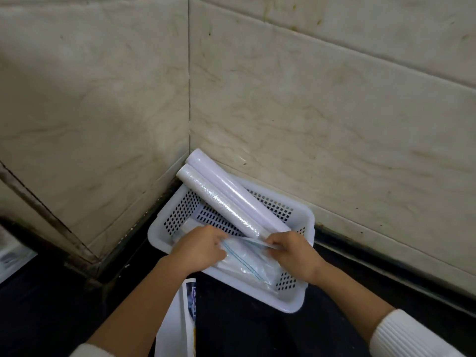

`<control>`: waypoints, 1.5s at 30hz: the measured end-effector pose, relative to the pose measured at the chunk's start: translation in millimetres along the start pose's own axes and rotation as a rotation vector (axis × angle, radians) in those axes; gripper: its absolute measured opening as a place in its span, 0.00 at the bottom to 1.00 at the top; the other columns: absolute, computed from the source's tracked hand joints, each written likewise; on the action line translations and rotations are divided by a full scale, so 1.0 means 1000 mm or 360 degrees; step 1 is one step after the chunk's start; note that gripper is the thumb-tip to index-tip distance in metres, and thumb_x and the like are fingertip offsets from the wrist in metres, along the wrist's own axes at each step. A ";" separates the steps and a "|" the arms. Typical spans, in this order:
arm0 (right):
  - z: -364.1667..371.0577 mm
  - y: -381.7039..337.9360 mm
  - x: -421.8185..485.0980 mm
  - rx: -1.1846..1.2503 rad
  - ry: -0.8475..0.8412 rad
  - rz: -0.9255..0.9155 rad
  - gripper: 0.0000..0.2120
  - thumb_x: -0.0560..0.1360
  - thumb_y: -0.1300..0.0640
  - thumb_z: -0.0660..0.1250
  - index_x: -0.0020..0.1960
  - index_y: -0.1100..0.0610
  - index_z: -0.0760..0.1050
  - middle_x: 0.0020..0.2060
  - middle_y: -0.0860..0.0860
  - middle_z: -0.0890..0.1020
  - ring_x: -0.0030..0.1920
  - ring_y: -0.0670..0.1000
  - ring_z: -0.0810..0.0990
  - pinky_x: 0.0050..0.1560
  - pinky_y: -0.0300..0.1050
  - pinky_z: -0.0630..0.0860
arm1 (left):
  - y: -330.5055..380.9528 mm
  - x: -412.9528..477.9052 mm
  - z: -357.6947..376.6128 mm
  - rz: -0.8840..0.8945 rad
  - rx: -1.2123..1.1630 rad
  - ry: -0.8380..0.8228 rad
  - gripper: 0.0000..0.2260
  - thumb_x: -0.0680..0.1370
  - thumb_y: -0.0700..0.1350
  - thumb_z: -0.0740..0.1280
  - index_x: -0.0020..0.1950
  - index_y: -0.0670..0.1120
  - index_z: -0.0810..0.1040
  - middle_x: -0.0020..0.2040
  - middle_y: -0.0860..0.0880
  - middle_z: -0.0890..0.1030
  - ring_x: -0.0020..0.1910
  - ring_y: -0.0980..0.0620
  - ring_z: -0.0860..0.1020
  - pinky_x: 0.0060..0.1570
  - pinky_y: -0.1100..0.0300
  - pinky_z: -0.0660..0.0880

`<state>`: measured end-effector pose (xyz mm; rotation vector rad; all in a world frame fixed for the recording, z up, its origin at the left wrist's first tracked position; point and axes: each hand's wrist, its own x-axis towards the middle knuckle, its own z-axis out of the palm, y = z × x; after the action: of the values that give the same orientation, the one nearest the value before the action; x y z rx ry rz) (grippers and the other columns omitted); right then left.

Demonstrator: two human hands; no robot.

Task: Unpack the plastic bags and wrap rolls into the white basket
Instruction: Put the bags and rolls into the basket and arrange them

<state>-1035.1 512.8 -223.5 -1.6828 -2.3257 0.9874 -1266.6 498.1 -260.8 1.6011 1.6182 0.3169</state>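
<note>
A white perforated basket [296,302] sits on a dark counter in the corner of two tiled walls. Two wrap rolls [226,194] lean side by side from inside the basket over its far rim toward the corner. A stack of clear zip plastic bags [247,264] with a blue seal line lies in the near part of the basket. My left hand [198,248] pinches the left edge of the bags. My right hand [291,251] grips their right edge close to the rolls' lower ends. A flat white pack [188,226] shows under my left hand.
Beige marble-look wall tiles [309,112] close off the back and left. A white package with printed blue label [180,318] lies on the dark counter [244,331] near my left forearm. A pale object [10,256] sits at the far left edge.
</note>
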 end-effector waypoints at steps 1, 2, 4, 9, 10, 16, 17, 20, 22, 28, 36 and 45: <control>0.001 0.000 -0.001 0.0092 0.0035 -0.0010 0.09 0.76 0.67 0.64 0.48 0.57 0.82 0.41 0.47 0.83 0.41 0.44 0.80 0.46 0.38 0.76 | -0.001 0.000 -0.001 0.0013 -0.0004 -0.0029 0.24 0.74 0.47 0.72 0.69 0.54 0.74 0.57 0.54 0.79 0.49 0.58 0.77 0.53 0.61 0.76; 0.001 -0.001 -0.002 0.0168 0.0083 -0.0020 0.12 0.76 0.67 0.63 0.52 0.56 0.82 0.45 0.47 0.85 0.45 0.45 0.82 0.50 0.40 0.78 | 0.000 0.000 -0.001 0.0022 -0.0014 -0.0048 0.24 0.73 0.47 0.73 0.69 0.54 0.74 0.56 0.54 0.79 0.49 0.58 0.76 0.52 0.63 0.75; 0.000 -0.003 -0.005 0.0220 0.0125 -0.0054 0.17 0.76 0.68 0.63 0.57 0.53 0.81 0.52 0.48 0.85 0.53 0.46 0.82 0.56 0.44 0.79 | 0.000 0.000 -0.003 0.0016 -0.0009 -0.0043 0.25 0.73 0.47 0.73 0.69 0.54 0.74 0.53 0.56 0.78 0.48 0.58 0.77 0.51 0.61 0.76; 0.004 -0.010 -0.004 -0.0186 -0.0429 -0.0043 0.14 0.74 0.50 0.66 0.59 0.49 0.79 0.45 0.46 0.82 0.47 0.49 0.81 0.48 0.43 0.76 | 0.003 0.002 -0.001 -0.0052 0.0129 -0.0027 0.24 0.73 0.47 0.72 0.68 0.54 0.73 0.55 0.55 0.78 0.51 0.55 0.78 0.54 0.57 0.78; 0.004 -0.015 -0.003 -0.0119 -0.0467 0.0025 0.16 0.72 0.41 0.67 0.55 0.48 0.79 0.42 0.44 0.80 0.44 0.47 0.80 0.45 0.41 0.74 | 0.003 0.003 -0.001 -0.0056 0.0126 -0.0040 0.23 0.73 0.47 0.72 0.67 0.54 0.74 0.55 0.55 0.78 0.51 0.55 0.78 0.53 0.58 0.77; 0.028 -0.028 0.012 -0.0378 -0.0568 0.0244 0.25 0.69 0.36 0.67 0.53 0.55 0.75 0.49 0.51 0.81 0.48 0.52 0.80 0.46 0.43 0.76 | 0.005 0.009 0.000 -0.0039 0.0253 -0.0043 0.20 0.73 0.43 0.71 0.65 0.52 0.78 0.61 0.51 0.80 0.53 0.54 0.78 0.53 0.57 0.76; 0.033 -0.028 0.014 -0.0532 -0.0537 0.0212 0.19 0.71 0.41 0.67 0.50 0.56 0.75 0.48 0.53 0.81 0.47 0.53 0.80 0.45 0.44 0.76 | 0.004 0.011 -0.002 -0.0009 0.0354 -0.0012 0.19 0.73 0.43 0.71 0.64 0.51 0.78 0.62 0.50 0.79 0.55 0.52 0.76 0.54 0.55 0.75; 0.045 -0.028 0.019 -0.0903 -0.0429 0.0115 0.13 0.73 0.51 0.67 0.51 0.59 0.76 0.51 0.57 0.81 0.52 0.56 0.80 0.52 0.47 0.77 | -0.004 0.022 -0.014 0.0062 0.0694 -0.0041 0.20 0.75 0.43 0.69 0.66 0.55 0.76 0.69 0.50 0.71 0.70 0.45 0.64 0.63 0.48 0.70; 0.051 -0.027 0.022 -0.1018 -0.0402 0.0083 0.12 0.74 0.55 0.66 0.54 0.60 0.76 0.53 0.58 0.81 0.54 0.57 0.80 0.54 0.47 0.76 | -0.012 0.029 -0.022 -0.0024 0.0727 -0.0170 0.23 0.76 0.38 0.65 0.69 0.56 0.74 0.71 0.49 0.69 0.70 0.44 0.62 0.66 0.50 0.68; 0.038 -0.023 0.019 -0.0664 -0.0201 0.0234 0.08 0.72 0.57 0.67 0.50 0.56 0.75 0.45 0.53 0.81 0.45 0.53 0.81 0.43 0.42 0.75 | -0.013 0.036 -0.021 -0.0054 0.0884 -0.0241 0.31 0.76 0.35 0.63 0.76 0.56 0.63 0.75 0.45 0.63 0.72 0.39 0.60 0.69 0.49 0.65; -0.043 -0.013 0.009 0.0074 0.0216 0.0231 0.02 0.71 0.61 0.67 0.44 0.56 0.75 0.35 0.52 0.82 0.30 0.44 0.79 0.27 0.35 0.73 | 0.004 0.035 -0.019 -0.0280 0.1098 -0.0420 0.34 0.76 0.40 0.68 0.76 0.61 0.59 0.75 0.39 0.52 0.70 0.34 0.61 0.65 0.43 0.71; -0.032 -0.007 0.001 0.0392 0.0383 0.0243 0.07 0.76 0.59 0.64 0.52 0.53 0.67 0.39 0.49 0.78 0.30 0.43 0.78 0.26 0.32 0.70 | 0.022 0.027 -0.002 -0.0384 0.0778 -0.0492 0.31 0.74 0.42 0.72 0.72 0.60 0.64 0.72 0.40 0.56 0.63 0.37 0.71 0.63 0.45 0.74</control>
<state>-1027.4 525.9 -194.8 -1.7858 -1.8680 0.9868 -1248.1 527.5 -254.4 1.6738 1.6963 -0.4662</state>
